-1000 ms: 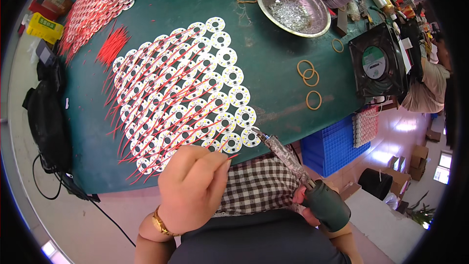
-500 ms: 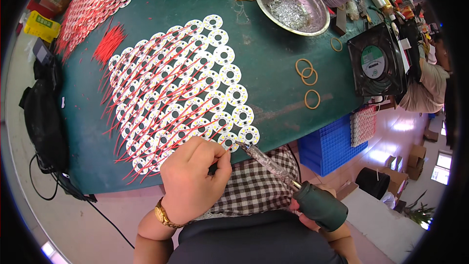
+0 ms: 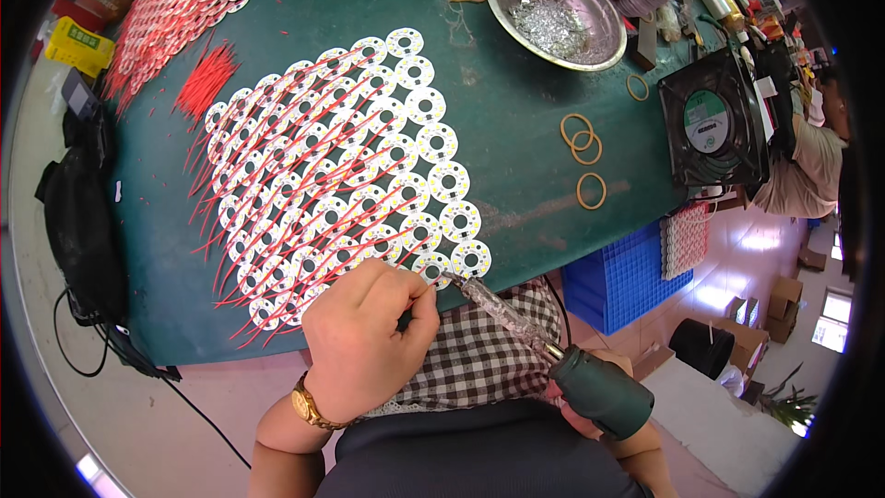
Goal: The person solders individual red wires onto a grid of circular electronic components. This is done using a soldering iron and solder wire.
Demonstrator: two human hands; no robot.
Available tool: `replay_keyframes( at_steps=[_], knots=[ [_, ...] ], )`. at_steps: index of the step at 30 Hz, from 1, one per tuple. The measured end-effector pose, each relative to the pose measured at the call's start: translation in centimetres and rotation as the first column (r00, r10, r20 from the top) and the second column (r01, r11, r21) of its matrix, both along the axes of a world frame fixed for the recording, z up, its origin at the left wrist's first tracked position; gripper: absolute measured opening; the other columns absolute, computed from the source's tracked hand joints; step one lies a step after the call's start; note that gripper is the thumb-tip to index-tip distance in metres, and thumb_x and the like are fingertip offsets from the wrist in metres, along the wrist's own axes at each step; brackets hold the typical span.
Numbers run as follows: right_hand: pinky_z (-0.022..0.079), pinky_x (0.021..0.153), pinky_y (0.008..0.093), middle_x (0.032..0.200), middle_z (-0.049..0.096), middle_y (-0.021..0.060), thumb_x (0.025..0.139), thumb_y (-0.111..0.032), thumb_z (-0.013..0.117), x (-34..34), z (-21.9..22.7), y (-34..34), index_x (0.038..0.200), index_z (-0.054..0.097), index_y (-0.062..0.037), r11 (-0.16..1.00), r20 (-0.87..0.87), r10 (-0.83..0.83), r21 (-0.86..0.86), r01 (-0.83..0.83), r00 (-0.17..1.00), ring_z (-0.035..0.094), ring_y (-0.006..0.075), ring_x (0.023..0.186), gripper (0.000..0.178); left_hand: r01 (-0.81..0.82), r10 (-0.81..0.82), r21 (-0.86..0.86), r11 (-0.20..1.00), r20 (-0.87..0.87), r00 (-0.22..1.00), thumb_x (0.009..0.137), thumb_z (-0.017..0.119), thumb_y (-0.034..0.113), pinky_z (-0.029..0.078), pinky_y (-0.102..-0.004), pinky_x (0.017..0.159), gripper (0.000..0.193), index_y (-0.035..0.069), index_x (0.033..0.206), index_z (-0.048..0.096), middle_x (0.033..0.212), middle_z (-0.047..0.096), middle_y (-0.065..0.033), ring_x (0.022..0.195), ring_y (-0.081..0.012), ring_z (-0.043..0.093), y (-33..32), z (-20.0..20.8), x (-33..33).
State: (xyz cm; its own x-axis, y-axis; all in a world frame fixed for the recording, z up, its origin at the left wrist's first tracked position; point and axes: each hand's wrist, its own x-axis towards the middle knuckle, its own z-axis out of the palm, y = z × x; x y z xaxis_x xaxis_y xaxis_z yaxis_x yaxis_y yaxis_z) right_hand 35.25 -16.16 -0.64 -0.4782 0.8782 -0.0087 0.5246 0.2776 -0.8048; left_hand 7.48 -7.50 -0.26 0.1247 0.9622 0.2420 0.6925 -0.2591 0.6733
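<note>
Rows of round white LED circuit boards [image 3: 449,182] lie in a slanted block on the green table, many with thin red wires [image 3: 304,186] across them. My left hand [image 3: 369,332], a gold watch on its wrist, rests over the block's near edge. Its thumb and forefinger pinch together beside a board [image 3: 432,269]; what is between them is too small to make out. In my right hand [image 3: 583,415] is a soldering iron [image 3: 604,392] with a dark green handle, which partly hides the fingers. Its tip meets or nearly meets that board's right edge.
Loose red wires [image 3: 206,81] lie beside another wired stack [image 3: 189,9] at the far left. A metal bowl [image 3: 604,55] of silvery scraps, rubber bands [image 3: 591,191] and a black fan [image 3: 708,124] occupy the right. Below is a blue crate [image 3: 622,281]; another person [image 3: 807,161] sits beyond.
The soldering iron has shifted very slightly, its tip a little lower at the board's edge. My left hand holds the same pinch.
</note>
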Motion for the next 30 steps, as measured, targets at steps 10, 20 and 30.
replay_keyframes(
  at_steps=[10,20,30],
  knots=[
    [0.051,0.056,0.0325,0.084,0.066,0.0036,0.061,-0.021,0.076,0.0,-0.1,-0.5,0.097,0.069,-0.0115,0.995,0.178,0.010,0.099,-0.028,0.984,0.066,0.0240,0.067,0.038,0.006,-0.006,-0.001,1.000,0.002,1.000,0.070,0.073,-0.005,0.038,-0.0246,0.044,0.016,0.005,0.071,0.060,0.065,0.055,-0.0035,0.049,-0.0121,0.051,-0.3,0.1,-0.1],
    [0.053,0.059,0.0329,0.086,0.067,0.0037,0.061,-0.022,0.075,0.7,-3.1,-2.0,0.102,0.068,-0.0113,0.937,-0.042,-0.170,-0.316,0.149,0.984,0.066,0.0241,0.066,0.043,0.028,-0.027,0.047,0.998,-0.033,0.999,0.068,0.074,0.002,0.041,-0.0298,0.044,0.015,0.009,0.074,0.062,0.068,0.057,-0.0026,0.053,-0.0190,0.055,-0.2,0.0,-0.7],
    [0.052,0.063,0.0349,0.079,0.055,0.0105,0.084,-0.038,0.071,-4.8,-2.1,2.9,0.126,0.043,0.0016,0.825,-0.642,-0.544,-0.527,0.204,0.540,0.056,0.0195,0.066,0.064,0.147,-0.233,-0.203,0.968,-0.513,0.826,0.072,0.069,0.063,0.022,-0.0703,0.102,0.092,0.014,0.145,0.040,0.155,0.025,-0.0187,0.141,-0.0462,0.021,2.3,2.3,-3.6]
  ],
)
